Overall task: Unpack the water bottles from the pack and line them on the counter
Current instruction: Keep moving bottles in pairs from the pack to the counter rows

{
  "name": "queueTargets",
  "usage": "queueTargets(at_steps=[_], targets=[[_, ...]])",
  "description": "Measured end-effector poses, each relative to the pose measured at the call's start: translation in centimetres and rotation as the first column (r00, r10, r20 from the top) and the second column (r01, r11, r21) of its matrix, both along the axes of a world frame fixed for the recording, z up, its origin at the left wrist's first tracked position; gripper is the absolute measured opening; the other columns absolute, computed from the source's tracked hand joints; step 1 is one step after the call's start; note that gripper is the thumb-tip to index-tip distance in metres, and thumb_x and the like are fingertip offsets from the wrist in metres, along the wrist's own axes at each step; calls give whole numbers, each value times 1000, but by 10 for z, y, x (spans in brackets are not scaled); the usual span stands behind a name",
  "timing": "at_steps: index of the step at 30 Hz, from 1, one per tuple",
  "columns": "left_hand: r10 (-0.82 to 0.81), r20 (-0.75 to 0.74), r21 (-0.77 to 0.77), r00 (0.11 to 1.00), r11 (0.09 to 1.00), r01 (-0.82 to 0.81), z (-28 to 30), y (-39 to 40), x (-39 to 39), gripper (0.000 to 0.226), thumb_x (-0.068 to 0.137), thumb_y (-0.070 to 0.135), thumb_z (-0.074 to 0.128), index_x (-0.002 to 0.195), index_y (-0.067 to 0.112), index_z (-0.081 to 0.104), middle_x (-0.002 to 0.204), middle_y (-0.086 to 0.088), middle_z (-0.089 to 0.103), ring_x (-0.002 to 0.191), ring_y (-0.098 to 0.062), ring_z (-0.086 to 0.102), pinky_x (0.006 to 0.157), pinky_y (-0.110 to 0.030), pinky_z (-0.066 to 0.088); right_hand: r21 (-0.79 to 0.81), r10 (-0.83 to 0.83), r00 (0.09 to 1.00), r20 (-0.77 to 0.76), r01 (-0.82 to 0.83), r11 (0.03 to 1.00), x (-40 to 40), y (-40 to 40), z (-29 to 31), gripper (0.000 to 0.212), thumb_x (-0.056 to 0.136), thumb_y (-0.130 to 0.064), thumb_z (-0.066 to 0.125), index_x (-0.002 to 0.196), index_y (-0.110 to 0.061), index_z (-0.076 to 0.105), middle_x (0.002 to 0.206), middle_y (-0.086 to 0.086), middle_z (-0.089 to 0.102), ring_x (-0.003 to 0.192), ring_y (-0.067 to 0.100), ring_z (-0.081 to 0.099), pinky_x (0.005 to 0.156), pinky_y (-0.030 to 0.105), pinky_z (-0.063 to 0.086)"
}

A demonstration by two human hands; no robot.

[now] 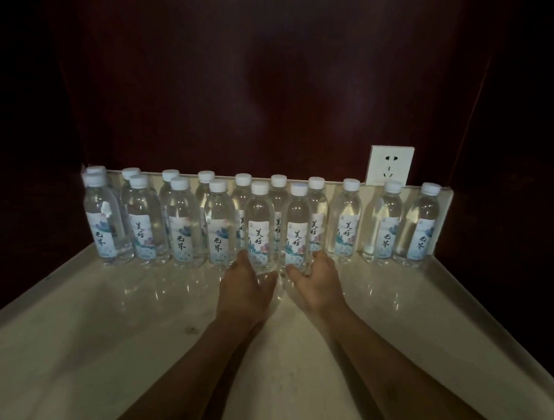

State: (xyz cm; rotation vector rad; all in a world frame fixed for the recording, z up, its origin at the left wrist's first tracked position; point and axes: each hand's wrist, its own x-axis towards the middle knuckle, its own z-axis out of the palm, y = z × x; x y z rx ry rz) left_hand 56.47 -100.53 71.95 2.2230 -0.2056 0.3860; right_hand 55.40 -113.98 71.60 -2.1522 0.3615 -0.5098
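Note:
Several clear water bottles with white caps and pale blue labels stand upright in two rows along the back of the cream counter (115,328). My left hand (244,290) grips the base of one front-row bottle (259,223). Just to its right, my right hand (317,284) grips the base of the neighbouring front-row bottle (298,224). Both bottles stand upright on the counter, close together. Three bottles at the right, such as the far-right bottle (424,225), stand in a single row. No pack is in view.
A dark red wall (264,83) rises behind the bottles. A white power socket (390,164) sits on it at the back right, just above the counter's raised rim. The counter narrows toward the back, with dark space beyond its left and right edges.

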Motion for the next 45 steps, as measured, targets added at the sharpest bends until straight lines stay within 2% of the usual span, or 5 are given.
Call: queueTargets(at_steps=[8, 13, 27, 38, 45], targets=[[-8, -13, 7, 1000, 1000, 8, 24, 18, -38, 51, 91, 39, 68, 132, 12, 55, 114, -8, 71, 104, -27, 67, 87, -31, 48, -17, 82, 997, 6, -82, 996, -51, 32, 26, 42, 94, -29, 62, 129, -8, 54, 127, 12, 56, 106, 27, 60, 95, 30, 47], [39, 121, -62, 992, 998, -31, 34, 72, -88, 38, 91, 39, 67, 123, 19, 64, 95, 4, 73, 88, -19, 71, 84, -33, 54, 114, 163, 984, 74, -171, 979, -88, 80, 43, 18, 92, -23, 65, 106, -11, 65, 87, 0, 71, 87, 22, 68, 82, 31, 52], [456, 199, -147, 867, 889, -434, -4, 399, -317, 17, 96, 34, 60, 104, 22, 70, 92, 10, 73, 83, -6, 69, 75, -32, 57, 194, 601, 771, 209, -635, 748, -239, 413, 13, 17, 95, -20, 61, 80, -25, 63, 76, 2, 73, 69, 13, 71, 70, 32, 57], [876, -25, -246, 482, 462, -852, -75, 600, -483, 13, 90, 36, 61, 82, 27, 67, 67, 8, 68, 69, -15, 69, 69, -38, 56, 273, 951, 309, 34, -918, 288, -361, 648, -71, 13, 97, -10, 58, 86, -9, 64, 69, 4, 66, 52, -1, 61, 54, 15, 49], [919, -294, -271, 263, 184, -945, -161, 691, -544, 20, 87, 43, 54, 76, 29, 65, 71, 5, 72, 71, -19, 72, 76, -46, 60, 396, 970, 107, -217, -899, 188, -386, 750, -170, 14, 98, -11, 55, 86, -10, 61, 70, 4, 63, 58, 11, 60, 58, 20, 48]])
